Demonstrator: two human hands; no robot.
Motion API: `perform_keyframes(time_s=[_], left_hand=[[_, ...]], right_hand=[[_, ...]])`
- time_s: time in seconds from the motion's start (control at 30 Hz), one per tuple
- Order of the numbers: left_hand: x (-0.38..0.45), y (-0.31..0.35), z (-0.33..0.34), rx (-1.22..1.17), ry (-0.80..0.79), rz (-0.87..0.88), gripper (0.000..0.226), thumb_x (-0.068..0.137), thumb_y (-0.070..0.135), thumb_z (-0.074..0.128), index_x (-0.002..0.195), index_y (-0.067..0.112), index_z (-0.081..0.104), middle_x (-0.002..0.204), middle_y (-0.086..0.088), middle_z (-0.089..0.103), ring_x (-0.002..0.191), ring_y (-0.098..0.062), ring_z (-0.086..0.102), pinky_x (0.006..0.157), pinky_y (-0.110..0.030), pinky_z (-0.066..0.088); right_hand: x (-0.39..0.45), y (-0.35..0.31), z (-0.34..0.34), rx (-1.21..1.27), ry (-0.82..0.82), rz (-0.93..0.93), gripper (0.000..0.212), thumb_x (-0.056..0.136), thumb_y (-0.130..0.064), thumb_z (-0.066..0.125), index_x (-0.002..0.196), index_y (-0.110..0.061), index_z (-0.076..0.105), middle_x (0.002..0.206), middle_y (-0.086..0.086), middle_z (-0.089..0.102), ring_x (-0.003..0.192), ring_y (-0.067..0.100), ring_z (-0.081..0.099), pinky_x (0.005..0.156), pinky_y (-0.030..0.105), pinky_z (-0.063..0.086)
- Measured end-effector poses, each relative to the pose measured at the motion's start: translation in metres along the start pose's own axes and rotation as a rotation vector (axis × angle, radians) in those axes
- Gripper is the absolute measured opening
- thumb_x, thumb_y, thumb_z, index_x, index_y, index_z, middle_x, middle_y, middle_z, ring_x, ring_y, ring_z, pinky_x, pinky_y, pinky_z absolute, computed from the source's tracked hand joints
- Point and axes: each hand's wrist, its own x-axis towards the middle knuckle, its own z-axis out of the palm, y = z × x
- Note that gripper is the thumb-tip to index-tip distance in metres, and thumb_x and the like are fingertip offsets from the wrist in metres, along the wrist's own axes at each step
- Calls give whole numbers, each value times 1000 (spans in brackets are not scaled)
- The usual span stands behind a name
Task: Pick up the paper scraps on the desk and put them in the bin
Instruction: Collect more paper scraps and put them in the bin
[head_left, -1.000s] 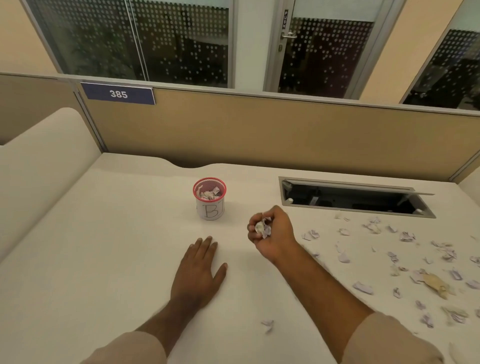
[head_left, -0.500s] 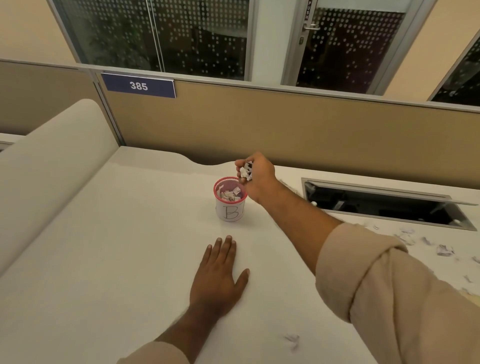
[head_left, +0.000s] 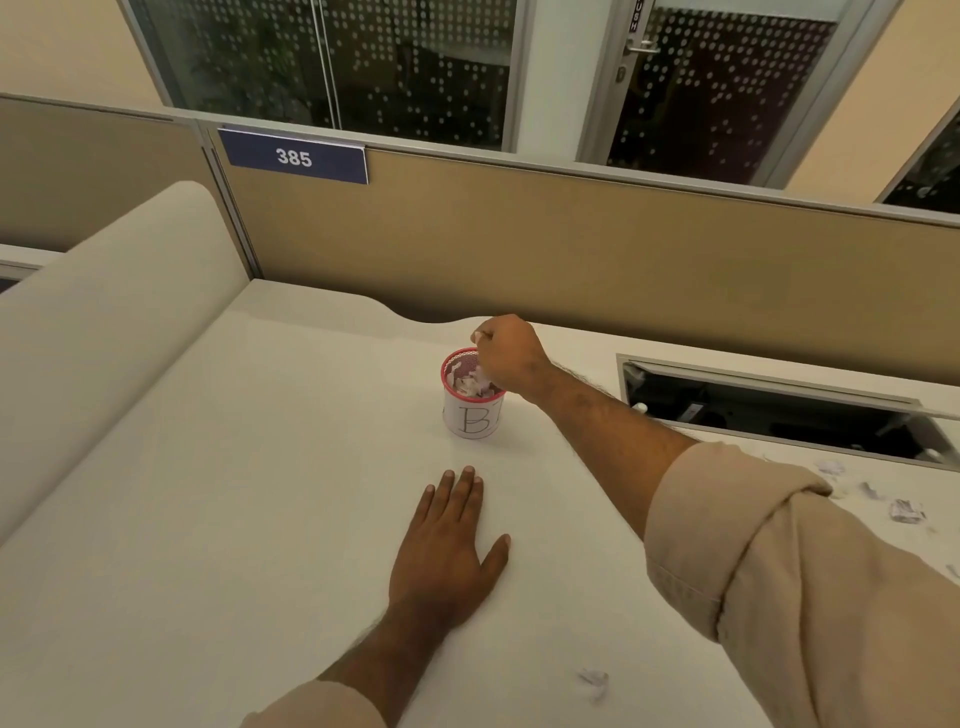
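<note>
A small white bin (head_left: 472, 415) with a red mesh rim and a hand-drawn "B" stands on the desk, filled with crumpled paper scraps (head_left: 467, 385). My right hand (head_left: 506, 353) hovers right over its opening with fingers curled downward; a bit of white paper shows at the fingertips. My left hand (head_left: 447, 545) rests flat on the desk in front of the bin, fingers straight. More paper scraps lie at the right edge (head_left: 906, 512), and one loose scrap (head_left: 592, 680) sits near the front.
A recessed cable tray (head_left: 779, 410) opens in the desk to the right of the bin. A tan partition (head_left: 571, 249) with a "385" sign (head_left: 293, 156) runs along the back. A padded divider (head_left: 104, 312) bounds the left side.
My right hand carried a bunch of scraps from the desk's middle up to the bin and now sits lower over its mouth. The view shifted left. My left hand stayed flat.
</note>
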Motion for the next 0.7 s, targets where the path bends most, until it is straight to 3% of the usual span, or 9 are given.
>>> perform_keyframes(time_s=[0.17,0.33,0.47,0.57,0.7], left_hand=[[0,0,-2,-5,-2,-5,80,90,71,8,156,26,1,162,12,-9,148,-6,-15,121,-30,-7],[1,0,-2,-14,-11,-9,82,88,73,4,156,27,-1,162,13,-10,148,-6,-14,122,-31,-4],[1,-1,-2,6,-9,-7,81,89,71,9,156,26,1,162,12,-8,148,-6,-13,121,-30,-6],[1,-2,-1,13,-12,-11,81,90,71,9,156,25,1,163,12,-7,149,-6,-12,122,-30,-5],[1,-1,-1,33,-4,-2,80,90,69,13,156,23,7,163,10,-3,149,-8,-7,121,-29,-5]], right_hand=[[0,3,-4,111,23,-26,31,89,3,52,116,-3,67,123,11,64,114,26,59,99,37,50],[-11,14,-15,281,222,-37,19,84,3,60,96,-4,73,96,8,72,89,21,67,86,32,55],[-37,38,-25,410,279,15,15,81,4,64,85,-8,72,79,4,70,70,17,64,75,31,57],[-66,66,-30,485,299,79,18,82,4,64,81,-13,71,75,2,69,67,16,64,68,28,56],[-111,123,-33,349,293,176,14,87,-4,64,90,-15,72,88,-3,71,81,10,65,82,26,54]])
